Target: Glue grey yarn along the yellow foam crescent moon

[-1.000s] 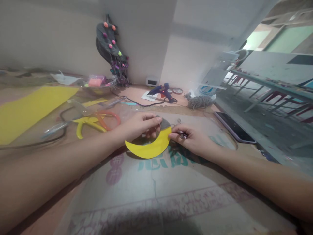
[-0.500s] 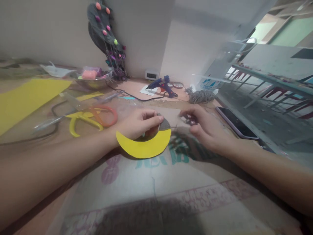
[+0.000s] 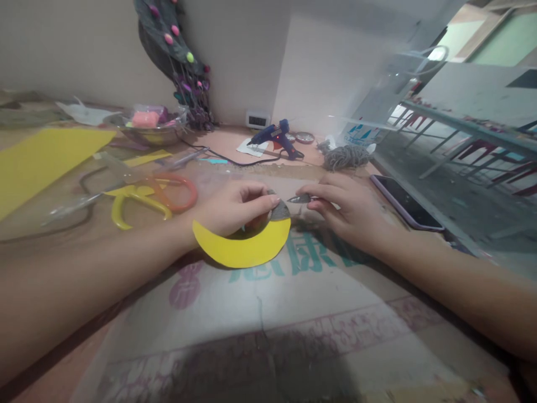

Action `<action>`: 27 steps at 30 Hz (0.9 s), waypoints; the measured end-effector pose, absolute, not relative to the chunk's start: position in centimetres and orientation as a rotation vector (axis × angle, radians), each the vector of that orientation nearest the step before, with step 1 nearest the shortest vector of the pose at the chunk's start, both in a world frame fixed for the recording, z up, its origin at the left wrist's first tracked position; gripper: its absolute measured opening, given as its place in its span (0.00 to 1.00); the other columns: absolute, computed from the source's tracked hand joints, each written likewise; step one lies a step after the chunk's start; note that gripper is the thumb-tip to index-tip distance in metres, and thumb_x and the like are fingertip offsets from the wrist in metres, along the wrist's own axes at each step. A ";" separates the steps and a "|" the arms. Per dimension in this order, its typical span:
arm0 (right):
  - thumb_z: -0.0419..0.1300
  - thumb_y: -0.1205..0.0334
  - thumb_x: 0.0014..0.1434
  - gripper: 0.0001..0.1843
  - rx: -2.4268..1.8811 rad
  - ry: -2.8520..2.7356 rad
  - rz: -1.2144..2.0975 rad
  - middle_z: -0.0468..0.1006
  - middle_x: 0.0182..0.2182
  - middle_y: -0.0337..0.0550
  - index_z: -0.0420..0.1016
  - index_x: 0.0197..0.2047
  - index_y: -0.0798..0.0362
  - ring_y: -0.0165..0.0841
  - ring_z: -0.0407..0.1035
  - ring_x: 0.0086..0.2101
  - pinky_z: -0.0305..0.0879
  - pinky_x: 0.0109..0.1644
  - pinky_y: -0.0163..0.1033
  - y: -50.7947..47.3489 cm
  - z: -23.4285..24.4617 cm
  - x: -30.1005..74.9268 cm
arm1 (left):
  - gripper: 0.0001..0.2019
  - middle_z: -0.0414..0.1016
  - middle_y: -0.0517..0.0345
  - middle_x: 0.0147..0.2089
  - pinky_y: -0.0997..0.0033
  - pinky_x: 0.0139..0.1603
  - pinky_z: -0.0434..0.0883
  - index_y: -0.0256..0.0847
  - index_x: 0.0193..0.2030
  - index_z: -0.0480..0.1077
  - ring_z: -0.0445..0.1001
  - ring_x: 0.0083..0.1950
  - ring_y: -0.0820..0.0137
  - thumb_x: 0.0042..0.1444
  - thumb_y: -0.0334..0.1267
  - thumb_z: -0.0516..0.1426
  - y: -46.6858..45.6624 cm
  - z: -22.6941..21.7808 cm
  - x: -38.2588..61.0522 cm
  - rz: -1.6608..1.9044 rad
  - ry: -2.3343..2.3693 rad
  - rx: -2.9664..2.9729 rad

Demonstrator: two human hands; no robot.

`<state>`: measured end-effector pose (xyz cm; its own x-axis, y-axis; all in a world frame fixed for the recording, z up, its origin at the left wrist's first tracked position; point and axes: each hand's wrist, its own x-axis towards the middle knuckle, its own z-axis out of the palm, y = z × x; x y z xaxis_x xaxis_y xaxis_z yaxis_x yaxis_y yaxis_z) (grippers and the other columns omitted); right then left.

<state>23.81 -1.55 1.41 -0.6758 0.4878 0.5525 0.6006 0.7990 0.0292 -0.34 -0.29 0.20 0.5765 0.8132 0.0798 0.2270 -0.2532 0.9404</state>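
Okay, left hand (image 3: 229, 211) pinching yellow crescent (image 3: 243, 250), right hand (image 3: 350, 207) pinching grey bundle (image 3: 299, 198), inboard of tabletop's (image 3: 78, 355) right edge; lay turns snug.

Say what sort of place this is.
Probably a craft workroom, perhaps a classroom: the blue glue gun, the bundle of grey yarn and the yellow crescent held in the left hand all suggest handiwork.

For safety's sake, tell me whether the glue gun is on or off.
Apparently on: a small red light glows on the blue glue gun. Its heat I cannot tell.
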 end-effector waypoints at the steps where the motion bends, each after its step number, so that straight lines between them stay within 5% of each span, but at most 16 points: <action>1: 0.52 0.61 0.68 0.13 -0.802 -2.451 -0.287 0.72 0.31 0.45 0.76 0.47 0.56 0.35 0.66 0.32 0.59 0.36 0.39 -1.5 1.4 23.8 | 0.16 0.66 0.64 0.19 0.79 0.24 0.61 0.38 0.24 0.65 0.63 0.22 0.79 0.63 0.41 0.53 -0.3 0.2 -0.3 0.712 0.861 1.783; 27: 0.51 0.58 0.69 0.14 -0.899 -2.478 -0.241 0.73 0.31 0.44 0.75 0.48 0.53 0.35 0.66 0.33 0.59 0.36 0.39 -1.7 1.3 23.9 | 0.16 0.65 0.63 0.20 0.79 0.23 0.60 0.38 0.26 0.65 0.63 0.22 0.78 0.63 0.43 0.53 -0.3 0.0 -0.4 0.712 0.838 1.752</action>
